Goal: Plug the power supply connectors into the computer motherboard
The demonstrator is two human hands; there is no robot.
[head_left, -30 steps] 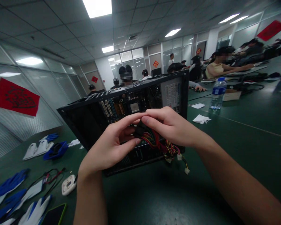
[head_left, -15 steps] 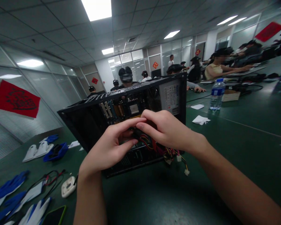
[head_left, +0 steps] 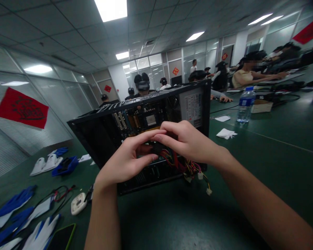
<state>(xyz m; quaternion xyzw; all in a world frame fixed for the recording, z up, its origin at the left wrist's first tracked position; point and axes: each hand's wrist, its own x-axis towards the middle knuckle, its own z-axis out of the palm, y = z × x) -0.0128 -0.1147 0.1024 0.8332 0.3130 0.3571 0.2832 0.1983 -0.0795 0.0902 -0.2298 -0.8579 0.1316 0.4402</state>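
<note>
An open black computer case (head_left: 94, 139) lies on its side in front of me, its motherboard (head_left: 135, 119) facing me. In its opening, my left hand (head_left: 129, 158) curls its thumb and fingers around a black cable connector (head_left: 155, 149). From the right, my right hand (head_left: 185, 139) bends over the same spot, its thumb and index finger meeting my left index fingertip. Whatever lies under the right fingers is hidden. A bundle of coloured power cables (head_left: 176, 163) runs out below, with white plugs (head_left: 200, 176) dangling at the case's lower edge.
Blue-and-white gloves (head_left: 39, 232), a phone (head_left: 62, 238), a white round-cornered device (head_left: 78, 204) and a blue tray (head_left: 65, 166) lie on the left of the green table. A water bottle (head_left: 246, 104) and crumpled tissue (head_left: 226, 133) are on the right. Several people sit beyond.
The view has shifted slightly, so everything sits a little further right. Both hands keep nearly the same pose at the connector, which shows a bit more clearly between them.
</note>
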